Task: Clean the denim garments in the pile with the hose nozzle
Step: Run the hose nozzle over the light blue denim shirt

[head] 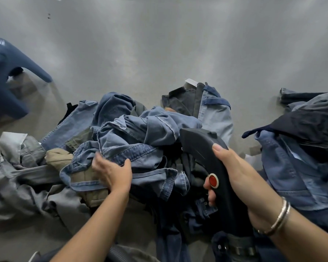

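This looks like a garment-finishing or laundry workshop rather than a home. A bare grey concrete floor (159,53) stretches wide, with a large heap of denim garments (136,140) dumped straight on it. More jeans (299,148) lie right of that heap, and a dark blue plastic stool (6,76) stands left of it.

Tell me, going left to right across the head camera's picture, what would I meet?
Blue stool → grey garments → left hand gripping blue denim → black nozzle in the right hand → silver bangle → dark denim heap.
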Action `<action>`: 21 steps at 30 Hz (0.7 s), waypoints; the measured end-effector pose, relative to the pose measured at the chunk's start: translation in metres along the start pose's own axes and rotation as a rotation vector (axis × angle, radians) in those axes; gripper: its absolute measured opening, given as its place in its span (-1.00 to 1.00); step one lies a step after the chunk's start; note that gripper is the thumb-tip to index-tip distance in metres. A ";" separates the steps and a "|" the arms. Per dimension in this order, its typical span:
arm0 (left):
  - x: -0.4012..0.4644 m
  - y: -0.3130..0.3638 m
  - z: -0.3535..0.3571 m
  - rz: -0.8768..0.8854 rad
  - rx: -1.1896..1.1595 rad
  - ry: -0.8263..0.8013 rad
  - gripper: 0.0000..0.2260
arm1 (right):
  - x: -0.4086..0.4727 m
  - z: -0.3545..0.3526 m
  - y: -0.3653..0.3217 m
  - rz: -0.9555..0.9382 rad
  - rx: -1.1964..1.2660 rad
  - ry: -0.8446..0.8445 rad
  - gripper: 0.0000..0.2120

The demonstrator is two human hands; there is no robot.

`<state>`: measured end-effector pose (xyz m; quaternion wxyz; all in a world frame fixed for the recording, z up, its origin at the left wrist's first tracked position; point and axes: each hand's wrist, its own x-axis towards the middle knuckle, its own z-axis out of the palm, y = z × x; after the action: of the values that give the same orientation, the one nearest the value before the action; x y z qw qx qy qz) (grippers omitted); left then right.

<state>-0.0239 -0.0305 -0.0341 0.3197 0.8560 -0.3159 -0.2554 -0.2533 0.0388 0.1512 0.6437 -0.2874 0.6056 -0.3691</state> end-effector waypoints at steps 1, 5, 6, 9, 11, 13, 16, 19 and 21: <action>0.007 -0.003 -0.003 0.288 0.158 0.001 -0.36 | 0.000 0.000 0.000 0.000 0.004 -0.005 -0.49; 0.054 0.011 0.001 0.643 0.542 -0.309 -0.55 | -0.001 -0.002 0.002 0.007 0.019 -0.012 -0.61; 0.059 0.017 0.004 0.675 0.749 -0.396 -0.54 | -0.002 -0.002 0.002 0.005 0.021 -0.013 -0.63; 0.056 0.033 0.014 0.736 1.000 -0.653 -0.63 | -0.004 -0.002 -0.002 0.006 0.049 0.000 -0.59; 0.049 0.051 0.013 0.663 0.712 -0.811 -0.69 | -0.004 -0.006 -0.009 -0.014 0.056 0.015 -0.51; 0.044 0.091 0.001 0.429 0.157 -0.846 -0.75 | -0.006 -0.014 -0.016 -0.049 0.061 0.054 -0.41; 0.040 0.165 -0.040 0.251 -0.534 -0.774 -0.76 | -0.015 -0.032 -0.026 -0.117 0.149 0.117 -0.37; 0.037 0.232 -0.099 0.507 -0.848 -0.824 -0.72 | -0.022 -0.046 -0.038 -0.130 0.241 0.163 -0.31; 0.026 0.253 -0.122 0.662 -0.954 -0.819 -0.71 | -0.026 -0.050 -0.044 -0.120 0.263 0.186 -0.24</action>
<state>-0.0242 -0.1524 0.2197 0.5761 0.3172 -0.5078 -0.5565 -0.3087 0.0391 0.1964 0.5938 -0.2008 0.5909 -0.5078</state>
